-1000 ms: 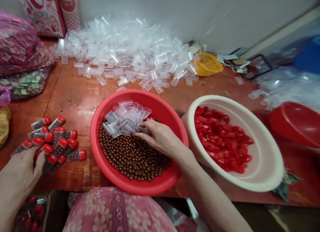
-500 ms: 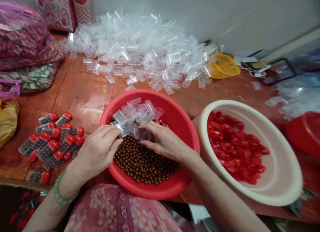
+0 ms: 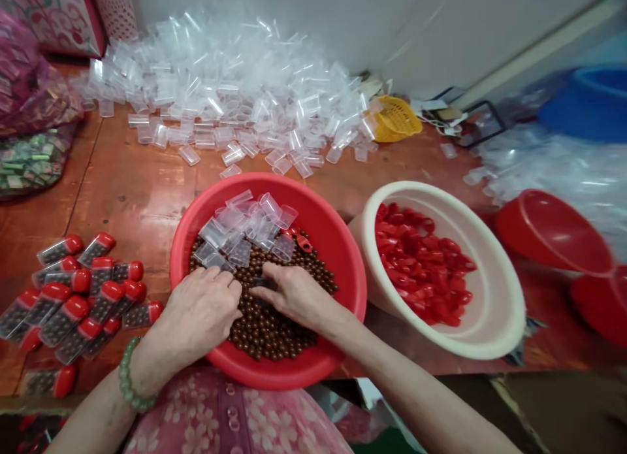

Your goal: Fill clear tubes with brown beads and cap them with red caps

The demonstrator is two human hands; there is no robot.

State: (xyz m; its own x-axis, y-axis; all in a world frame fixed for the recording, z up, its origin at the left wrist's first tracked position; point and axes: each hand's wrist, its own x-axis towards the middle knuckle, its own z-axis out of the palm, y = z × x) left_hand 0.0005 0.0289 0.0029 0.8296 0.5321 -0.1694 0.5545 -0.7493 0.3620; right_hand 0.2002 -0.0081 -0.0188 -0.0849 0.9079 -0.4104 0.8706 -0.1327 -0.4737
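Both hands are inside a red basin (image 3: 347,261) of small round brown balls (image 3: 274,336), with several clear plastic containers (image 3: 240,222) heaped toward its far side. My right hand (image 3: 298,294) pinches one clear container (image 3: 264,285) between thumb and fingers, low among the balls. At the basin's left, my left hand (image 3: 206,307) is closed, its knuckles up and its fingers curled down at the balls; whatever lies under them is hidden. Left of the basin lie several filled containers (image 3: 63,320) with red caps.
A cream basin (image 3: 494,297) of red caps (image 3: 426,264) stands at the right. Along the wall spreads a large pile of clear containers (image 3: 220,88), with a yellow basket (image 3: 396,117) at its end. Red bowls (image 3: 553,228) sit far right, and plastic bags (image 3: 34,153) far left.
The view has swung to the right. My hands have come off the heap of containers and down nearer to me into the balls, the right one now with a container in its fingers.
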